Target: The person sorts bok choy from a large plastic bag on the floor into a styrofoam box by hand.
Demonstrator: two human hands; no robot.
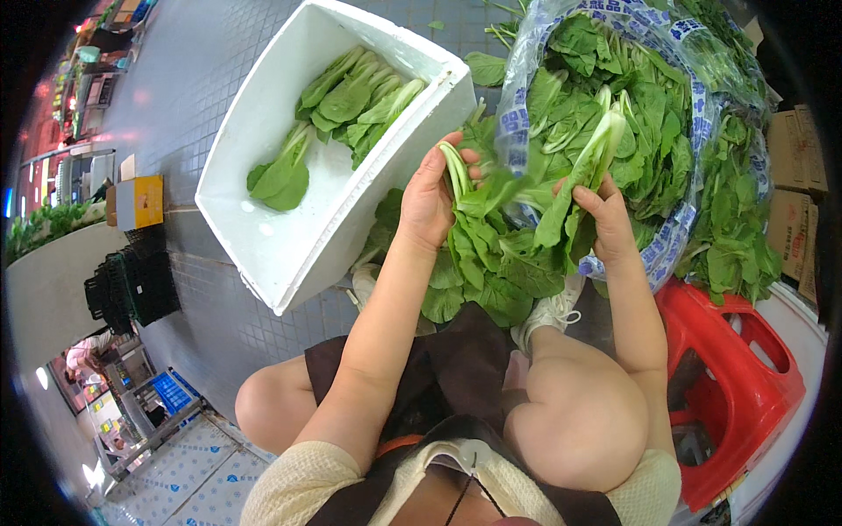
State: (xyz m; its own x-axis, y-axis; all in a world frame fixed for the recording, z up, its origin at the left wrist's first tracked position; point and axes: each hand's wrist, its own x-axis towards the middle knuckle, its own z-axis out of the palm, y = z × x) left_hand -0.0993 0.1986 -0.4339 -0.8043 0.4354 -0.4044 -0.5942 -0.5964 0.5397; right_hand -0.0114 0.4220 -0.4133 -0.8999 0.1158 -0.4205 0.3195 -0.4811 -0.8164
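Note:
My left hand (427,194) grips a small bunch of leafy greens (460,174) by its pale stems, with the leaves hanging down. In my right hand (602,214) is another leafy green (595,148), its pale root end pointing up. Loose leaves (483,283) lie below and between my hands, over the floor by my shoes. To the left stands a white foam box (342,230), tilted in view, holding several greens (362,92) along one side and one more apart. A large clear plastic bag with blue print (513,125) stands at the right, packed with greens (651,125).
A red plastic stool (730,368) is at my right, with greens heaped behind it. Cardboard boxes (792,223) are stacked at the far right. On the left are dark crates (131,289), a yellow box (148,200) and grey tiled floor (191,85). A person (85,352) is at the far left.

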